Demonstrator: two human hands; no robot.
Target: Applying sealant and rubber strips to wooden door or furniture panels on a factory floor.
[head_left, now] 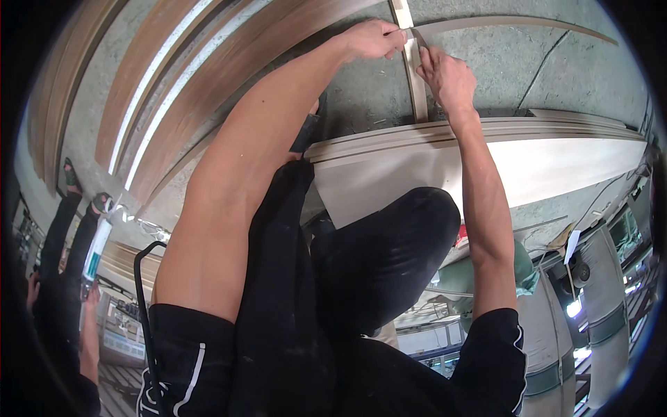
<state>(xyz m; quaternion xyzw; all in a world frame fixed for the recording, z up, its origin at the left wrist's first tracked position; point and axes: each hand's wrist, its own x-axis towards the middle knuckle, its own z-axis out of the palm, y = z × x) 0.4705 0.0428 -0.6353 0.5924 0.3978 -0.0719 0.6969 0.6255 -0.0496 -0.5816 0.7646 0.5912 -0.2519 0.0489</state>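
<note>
We curl our left hand (379,40), its hold unclear, beside a narrow pale wooden batten (419,101) over grey concrete floor (511,66); our right hand (450,76) pinches a thin dark piece (421,38) near a long brown strip (500,21).

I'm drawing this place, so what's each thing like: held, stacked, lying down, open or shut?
Left hand: fingertips pinched together
Right hand: closed on a small dark item, kind unclear
Thin strip: looks curved; lens may bend it
Pale batten: lying crosswise
White panels: stacked together
Brown boards: lying side by side
White-and-teal tube: tilted, in another person's hand
</note>
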